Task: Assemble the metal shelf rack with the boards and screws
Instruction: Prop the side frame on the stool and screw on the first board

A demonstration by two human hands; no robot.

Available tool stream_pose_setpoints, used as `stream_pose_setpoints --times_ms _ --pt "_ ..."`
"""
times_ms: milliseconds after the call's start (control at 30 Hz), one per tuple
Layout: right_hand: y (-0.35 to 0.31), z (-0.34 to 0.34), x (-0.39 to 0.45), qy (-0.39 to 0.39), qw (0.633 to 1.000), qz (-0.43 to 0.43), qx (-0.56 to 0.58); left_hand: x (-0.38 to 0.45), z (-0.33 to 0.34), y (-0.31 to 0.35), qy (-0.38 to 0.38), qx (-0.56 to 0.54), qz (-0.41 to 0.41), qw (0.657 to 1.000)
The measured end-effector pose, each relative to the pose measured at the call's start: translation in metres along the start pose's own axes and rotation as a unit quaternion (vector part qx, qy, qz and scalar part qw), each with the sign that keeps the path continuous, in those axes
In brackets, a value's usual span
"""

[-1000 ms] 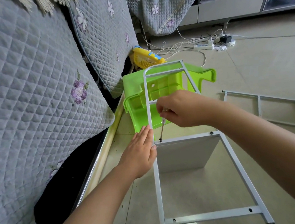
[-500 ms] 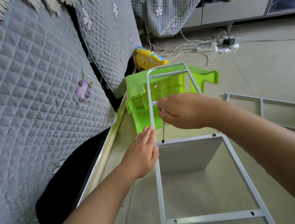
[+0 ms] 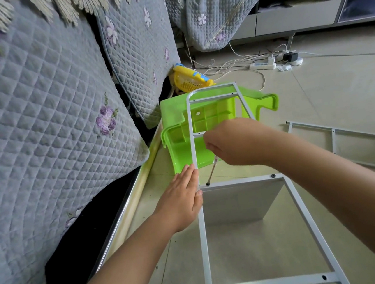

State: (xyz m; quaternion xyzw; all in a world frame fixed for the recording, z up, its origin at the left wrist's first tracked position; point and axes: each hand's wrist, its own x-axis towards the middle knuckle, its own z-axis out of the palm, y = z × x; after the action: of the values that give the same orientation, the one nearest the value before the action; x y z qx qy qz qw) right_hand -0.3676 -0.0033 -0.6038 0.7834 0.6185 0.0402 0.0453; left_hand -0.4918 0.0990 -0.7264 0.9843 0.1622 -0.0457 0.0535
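Grey metal frame stands upright on the floor tiles, with a grey board fixed under its middle crossbar. The right hand grips a thin screwdriver, its tip set in a screw at the left end of that crossbar, probably tightening the board to the frame. The left hand lies flat with straight fingers against the left post, seemingly to steady it against the twisting. A second screw already sits at the right end. Another frame piece lies well apart on the floor, not yet fitted.
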Motion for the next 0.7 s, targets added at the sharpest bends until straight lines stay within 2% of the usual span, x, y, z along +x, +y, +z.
stream_pose_setpoints --times_ms 100,200,300,700 --pt "0.002 0.003 -0.007 -0.019 0.999 -0.035 0.019 0.0 -0.001 0.0 0.001 0.0 0.001 1.0" --pt "0.005 -0.004 -0.014 -0.052 0.996 -0.033 0.067 0.001 -0.001 0.0 0.003 -0.002 0.0 1.0" --pt "0.007 -0.009 -0.015 -0.071 0.996 -0.04 0.047 0.0 -0.002 0.0 0.001 -0.006 -0.002 1.0" --pt "-0.01 -0.006 -0.015 0.0 0.999 -0.013 -0.053 0.0 -0.002 0.002 0.006 -0.012 0.0 1.0"
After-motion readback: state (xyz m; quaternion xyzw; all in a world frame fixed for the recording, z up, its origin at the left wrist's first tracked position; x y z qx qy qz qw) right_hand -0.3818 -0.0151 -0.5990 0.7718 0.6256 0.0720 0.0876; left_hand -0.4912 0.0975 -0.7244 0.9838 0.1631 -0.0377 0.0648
